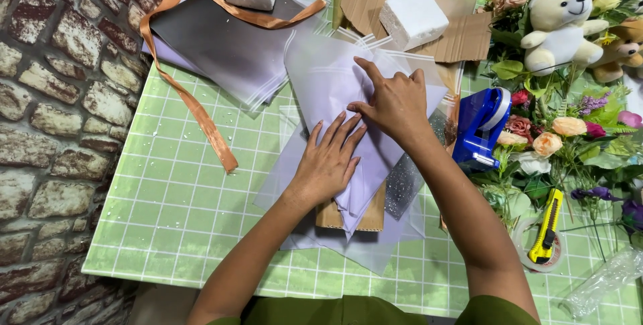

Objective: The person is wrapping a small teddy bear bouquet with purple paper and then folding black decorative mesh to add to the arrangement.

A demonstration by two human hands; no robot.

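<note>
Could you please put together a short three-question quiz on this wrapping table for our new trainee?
1. True or false: both hands press flat on the lilac wrapping sheet.
2. Which tool lies nearest the right hand? A) yellow utility knife B) blue tape dispenser C) white foam block
3. What colour is the ribbon lying left of the left hand?

Key: 1. True. 2. B. 3. Copper-orange.
</note>
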